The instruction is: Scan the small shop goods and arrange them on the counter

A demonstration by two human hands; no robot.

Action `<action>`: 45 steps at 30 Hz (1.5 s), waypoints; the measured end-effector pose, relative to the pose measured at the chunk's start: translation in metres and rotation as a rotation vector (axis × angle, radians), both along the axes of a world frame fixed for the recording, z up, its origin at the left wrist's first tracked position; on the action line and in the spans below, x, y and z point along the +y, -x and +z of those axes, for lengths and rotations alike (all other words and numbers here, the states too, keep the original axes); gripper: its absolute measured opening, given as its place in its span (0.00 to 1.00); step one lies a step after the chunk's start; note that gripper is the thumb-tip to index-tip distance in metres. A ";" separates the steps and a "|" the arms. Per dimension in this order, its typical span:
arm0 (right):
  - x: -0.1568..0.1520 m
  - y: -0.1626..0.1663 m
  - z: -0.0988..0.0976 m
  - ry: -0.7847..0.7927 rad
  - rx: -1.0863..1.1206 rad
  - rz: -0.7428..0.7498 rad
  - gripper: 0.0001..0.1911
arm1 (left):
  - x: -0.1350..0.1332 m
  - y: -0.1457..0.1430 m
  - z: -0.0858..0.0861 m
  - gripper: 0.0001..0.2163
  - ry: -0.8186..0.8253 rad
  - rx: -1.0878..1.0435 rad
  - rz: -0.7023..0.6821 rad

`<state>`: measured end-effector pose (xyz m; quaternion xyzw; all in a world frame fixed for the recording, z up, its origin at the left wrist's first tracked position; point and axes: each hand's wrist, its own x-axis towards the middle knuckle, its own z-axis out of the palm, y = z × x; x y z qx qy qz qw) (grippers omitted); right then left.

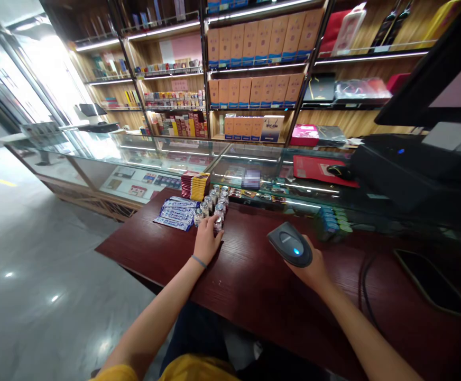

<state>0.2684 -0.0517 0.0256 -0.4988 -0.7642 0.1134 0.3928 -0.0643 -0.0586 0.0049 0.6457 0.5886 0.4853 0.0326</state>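
My right hand [312,270] is wrapped round a dark barcode scanner [287,239], which is held above the table with a blue light on its top. My left hand [208,239] rests at the front of two rows of small clear bottles with silvery caps [213,197]. Its fingers close round the nearest bottle [218,224], partly hiding it. Left of the bottles lie several flat blue-and-white packets [177,211] side by side. Behind these stands a stack of yellow-and-dark-red boxes [195,186].
The dark red wooden table [246,264] meets a glass display counter [167,153]. To the right are green-topped packs [333,222], a phone [432,280], a cable [363,286], and a computer mouse [339,171] on a red mat [313,168]. A monitor [432,74] overhangs there.
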 end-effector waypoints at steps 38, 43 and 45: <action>-0.021 0.007 0.042 -0.079 -0.363 0.460 0.22 | -0.008 -0.002 0.022 0.32 0.467 -1.329 -0.692; -0.017 0.004 0.036 -0.154 -0.329 0.403 0.23 | -0.010 0.002 0.024 0.24 0.509 -1.386 -0.709; -0.013 0.001 0.033 -0.192 -0.317 0.366 0.24 | -0.009 0.002 0.023 0.20 0.523 -1.404 -0.703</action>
